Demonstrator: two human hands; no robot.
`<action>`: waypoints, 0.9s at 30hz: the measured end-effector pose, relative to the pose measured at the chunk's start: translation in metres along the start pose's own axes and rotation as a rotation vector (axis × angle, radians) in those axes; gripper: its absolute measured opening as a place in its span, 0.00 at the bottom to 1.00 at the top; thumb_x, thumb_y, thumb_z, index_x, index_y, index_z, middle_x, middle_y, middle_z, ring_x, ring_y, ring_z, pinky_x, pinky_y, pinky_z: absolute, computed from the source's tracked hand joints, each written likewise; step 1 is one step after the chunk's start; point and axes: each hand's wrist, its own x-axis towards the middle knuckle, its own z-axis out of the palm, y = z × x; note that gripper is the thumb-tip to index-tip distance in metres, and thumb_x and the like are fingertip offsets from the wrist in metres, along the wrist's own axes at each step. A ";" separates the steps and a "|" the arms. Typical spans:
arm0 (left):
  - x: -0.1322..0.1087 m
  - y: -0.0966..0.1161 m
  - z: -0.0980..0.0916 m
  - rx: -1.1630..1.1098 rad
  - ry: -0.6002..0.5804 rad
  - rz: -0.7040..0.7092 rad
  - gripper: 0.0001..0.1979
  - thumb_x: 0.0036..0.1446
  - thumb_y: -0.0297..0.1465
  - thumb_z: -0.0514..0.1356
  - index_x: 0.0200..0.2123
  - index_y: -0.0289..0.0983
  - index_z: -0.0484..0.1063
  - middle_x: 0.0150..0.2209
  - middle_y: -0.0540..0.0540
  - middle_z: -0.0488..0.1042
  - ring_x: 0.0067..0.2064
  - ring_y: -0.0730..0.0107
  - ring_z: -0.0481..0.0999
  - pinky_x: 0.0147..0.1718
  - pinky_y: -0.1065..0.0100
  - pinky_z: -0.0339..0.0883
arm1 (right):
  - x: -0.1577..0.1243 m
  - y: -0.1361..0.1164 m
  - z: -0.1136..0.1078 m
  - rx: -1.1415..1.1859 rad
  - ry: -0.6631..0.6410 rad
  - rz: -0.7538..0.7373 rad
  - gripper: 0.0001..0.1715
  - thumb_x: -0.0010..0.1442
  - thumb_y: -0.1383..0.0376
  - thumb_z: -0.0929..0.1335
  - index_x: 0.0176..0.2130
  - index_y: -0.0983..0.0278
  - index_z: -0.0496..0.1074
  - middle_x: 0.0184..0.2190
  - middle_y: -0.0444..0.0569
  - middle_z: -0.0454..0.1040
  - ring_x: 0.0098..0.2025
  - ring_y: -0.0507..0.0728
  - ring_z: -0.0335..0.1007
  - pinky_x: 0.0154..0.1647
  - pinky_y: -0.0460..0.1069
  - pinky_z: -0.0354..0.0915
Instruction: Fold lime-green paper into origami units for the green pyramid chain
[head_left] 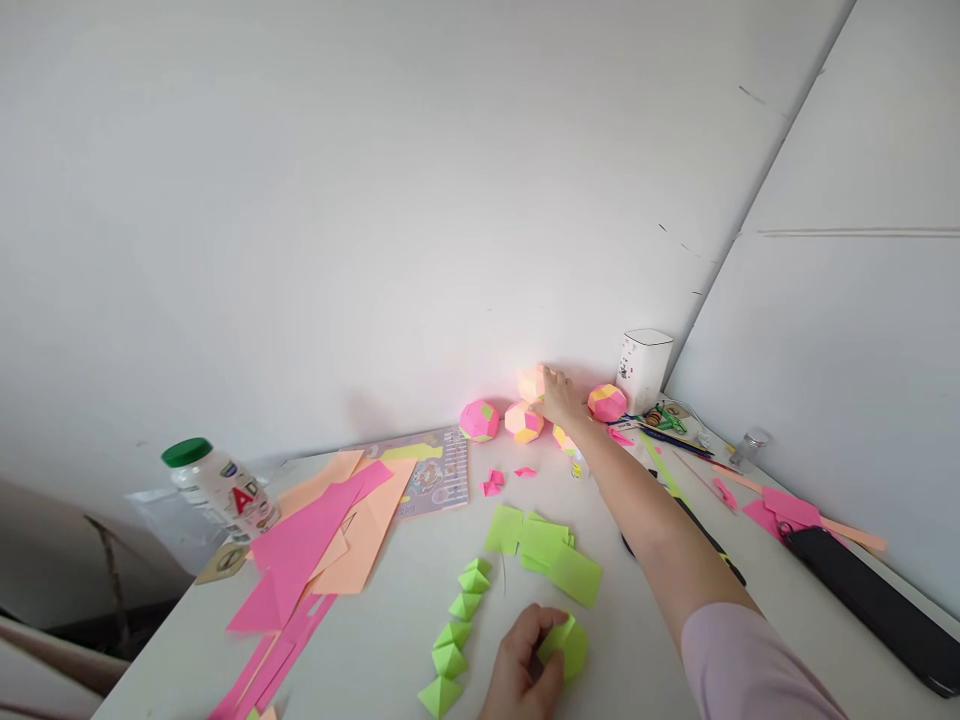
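Near the front edge, my left hand (pixel 521 665) pinches a green folded paper piece (pixel 571 648) between thumb and fingers. My right hand (pixel 561 398) reaches to the back of the table, its fingers closed round the side of a peach paper ball (pixel 531 382). That ball is just above a peach, yellow and pink paper ball (pixel 523 422); whether they touch I cannot tell. A yellow paper ball (pixel 564 438) is partly hidden behind my right forearm. Left of my left hand runs a row of green folded paper units (pixel 450 660). Flat green paper squares (pixel 544 543) lie beyond it.
A pink paper ball (pixel 478 421) and another pink-yellow ball (pixel 607 402) stand by the wall. At left are pink and peach sheets (pixel 315 550), a booklet (pixel 450 470) and a green-capped bottle (pixel 225 490). On the right are a white container (pixel 643 370) and a black case (pixel 870 605).
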 end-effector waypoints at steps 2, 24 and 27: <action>0.000 0.000 0.000 0.001 -0.002 0.006 0.11 0.49 0.34 0.60 0.37 0.37 0.70 0.32 0.45 0.70 0.35 0.66 0.67 0.35 0.69 0.62 | -0.005 -0.003 -0.007 0.011 0.041 0.018 0.45 0.53 0.56 0.68 0.61 0.66 0.44 0.55 0.63 0.53 0.52 0.67 0.53 0.43 0.55 0.58; -0.003 0.023 -0.004 -0.072 -0.050 -0.047 0.13 0.51 0.34 0.60 0.41 0.38 0.70 0.40 0.44 0.72 0.44 0.62 0.70 0.43 0.65 0.65 | -0.290 0.029 0.034 1.082 -0.439 -0.083 0.14 0.58 0.58 0.64 0.34 0.67 0.70 0.20 0.41 0.63 0.22 0.49 0.57 0.22 0.44 0.55; -0.004 0.021 -0.005 -0.043 -0.073 -0.063 0.12 0.52 0.34 0.59 0.41 0.39 0.69 0.41 0.45 0.72 0.44 0.63 0.70 0.42 0.66 0.65 | -0.289 0.036 0.035 1.090 -0.492 -0.142 0.13 0.57 0.60 0.64 0.27 0.67 0.68 0.17 0.40 0.61 0.20 0.48 0.54 0.20 0.43 0.52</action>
